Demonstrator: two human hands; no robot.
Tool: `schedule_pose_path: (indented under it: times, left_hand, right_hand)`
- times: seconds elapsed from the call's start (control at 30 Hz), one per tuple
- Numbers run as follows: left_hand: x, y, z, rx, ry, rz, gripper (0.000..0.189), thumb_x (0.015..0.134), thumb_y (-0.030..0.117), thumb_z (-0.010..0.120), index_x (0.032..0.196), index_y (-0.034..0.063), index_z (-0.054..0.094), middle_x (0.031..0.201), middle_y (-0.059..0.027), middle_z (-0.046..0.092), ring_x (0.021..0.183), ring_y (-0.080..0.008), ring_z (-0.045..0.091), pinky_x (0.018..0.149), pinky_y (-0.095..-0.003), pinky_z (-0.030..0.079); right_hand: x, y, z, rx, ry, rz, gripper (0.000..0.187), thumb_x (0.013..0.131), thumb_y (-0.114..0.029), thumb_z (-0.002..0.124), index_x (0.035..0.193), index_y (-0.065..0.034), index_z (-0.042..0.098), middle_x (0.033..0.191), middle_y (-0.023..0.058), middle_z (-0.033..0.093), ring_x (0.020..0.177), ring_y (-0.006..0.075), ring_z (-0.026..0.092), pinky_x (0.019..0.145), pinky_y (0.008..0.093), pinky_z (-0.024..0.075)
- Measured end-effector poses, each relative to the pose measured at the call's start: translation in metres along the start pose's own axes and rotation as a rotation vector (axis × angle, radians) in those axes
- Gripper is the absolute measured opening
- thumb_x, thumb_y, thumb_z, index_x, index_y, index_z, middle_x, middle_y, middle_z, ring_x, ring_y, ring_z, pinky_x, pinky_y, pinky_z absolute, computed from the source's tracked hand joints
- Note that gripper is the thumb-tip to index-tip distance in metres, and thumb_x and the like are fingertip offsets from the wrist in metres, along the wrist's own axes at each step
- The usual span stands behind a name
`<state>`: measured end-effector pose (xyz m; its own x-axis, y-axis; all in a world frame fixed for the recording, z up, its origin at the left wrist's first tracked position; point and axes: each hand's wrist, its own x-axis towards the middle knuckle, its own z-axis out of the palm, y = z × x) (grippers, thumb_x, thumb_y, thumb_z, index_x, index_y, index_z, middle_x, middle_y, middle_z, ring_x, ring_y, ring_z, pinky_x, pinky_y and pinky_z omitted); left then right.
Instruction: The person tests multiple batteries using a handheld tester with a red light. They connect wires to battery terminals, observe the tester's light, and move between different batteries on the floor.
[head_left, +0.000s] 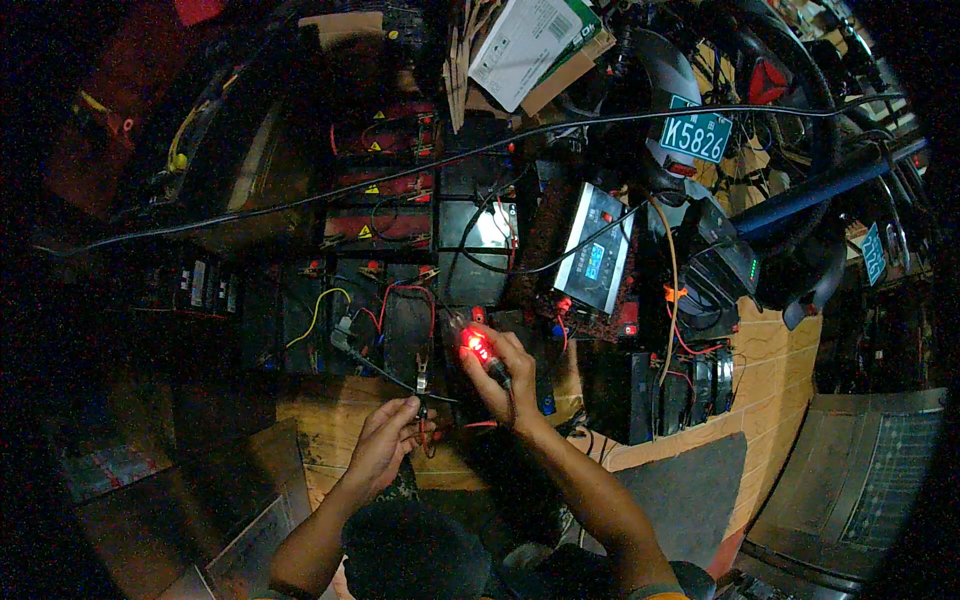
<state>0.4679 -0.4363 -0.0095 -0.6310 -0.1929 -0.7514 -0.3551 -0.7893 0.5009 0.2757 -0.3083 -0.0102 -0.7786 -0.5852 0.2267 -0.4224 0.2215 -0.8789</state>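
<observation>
My left hand (382, 444) pinches a metal alligator clip (422, 373) with a short red lead below it. In my right hand (514, 375) is a clear-bodied handheld probe (480, 349) glowing bright red, its tip pointing up and left. The tip hovers over or touches the dark batteries; I cannot tell which. Around both hands stand rows of black batteries (409, 307), several with red terminals and loose wires. A grey mains plug (344, 330) on a black cord lies on them, left of the probe.
A silver electronic unit (592, 247) with a lit screen sits right of the batteries. Red-topped batteries (397, 225) stand farther back. A long black cable (300, 202) crosses the view. Parked scooters (675, 75) fill the upper right. A grey mat (682, 487) lies on the tiled floor.
</observation>
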Motion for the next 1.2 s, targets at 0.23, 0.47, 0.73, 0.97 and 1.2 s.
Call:
schedule_pose_path:
  times: [0.23,0.47,0.73,0.97,1.2]
  left_hand:
    - [-0.015,0.005,0.013,0.107,-0.068,0.257,0.024,0.105,0.027,0.063,0.119,0.0075,0.062,0.112,-0.0085,0.071,0.105,-0.0193,0.068,0.091,-0.0339,0.053]
    - [-0.004,0.001,0.010,-0.006,0.010,0.019,0.027,0.103,0.031,0.066,0.116,0.0065,0.063,0.111,-0.0081,0.071,0.102,-0.0182,0.069,0.085,-0.0319,0.055]
    - [0.008,-0.010,-0.001,-0.026,-0.081,0.054,0.031,0.104,0.034,0.064,0.118,0.0057,0.064,0.109,-0.0072,0.071,0.095,-0.0143,0.067,0.080,-0.0281,0.053]
    - [0.005,-0.008,0.003,-0.007,-0.055,0.035,0.032,0.103,0.034,0.065,0.116,0.0046,0.064,0.108,-0.0086,0.071,0.097,-0.0152,0.069,0.080,-0.0299,0.054]
    - [0.002,-0.005,0.003,-0.007,-0.067,0.023,0.029,0.103,0.032,0.066,0.113,0.0049,0.064,0.108,-0.0088,0.072,0.095,-0.0156,0.069,0.079,-0.0292,0.055]
  right_hand:
    - [-0.003,-0.002,0.000,0.001,-0.006,0.087,0.037,0.087,-0.009,0.077,0.123,-0.0041,0.071,0.100,0.0136,0.071,0.089,0.0238,0.068,0.080,0.0323,0.0524]
    - [-0.005,0.004,0.001,-0.030,0.023,0.017,0.038,0.084,-0.006,0.081,0.122,-0.0084,0.072,0.097,0.0100,0.070,0.085,0.0222,0.068,0.074,0.0331,0.0546]
    - [-0.003,0.001,0.002,-0.030,-0.003,0.078,0.036,0.088,-0.009,0.077,0.123,-0.0032,0.071,0.103,0.0133,0.070,0.089,0.0236,0.068,0.080,0.0326,0.0540]
    - [-0.004,0.003,0.000,-0.037,-0.012,0.086,0.037,0.088,-0.010,0.078,0.123,-0.0053,0.071,0.101,0.0128,0.070,0.088,0.0225,0.067,0.079,0.0332,0.0539]
    - [-0.005,0.007,0.003,-0.029,0.021,0.050,0.039,0.086,-0.009,0.080,0.124,-0.0078,0.071,0.101,0.0126,0.071,0.086,0.0232,0.068,0.077,0.0334,0.0548]
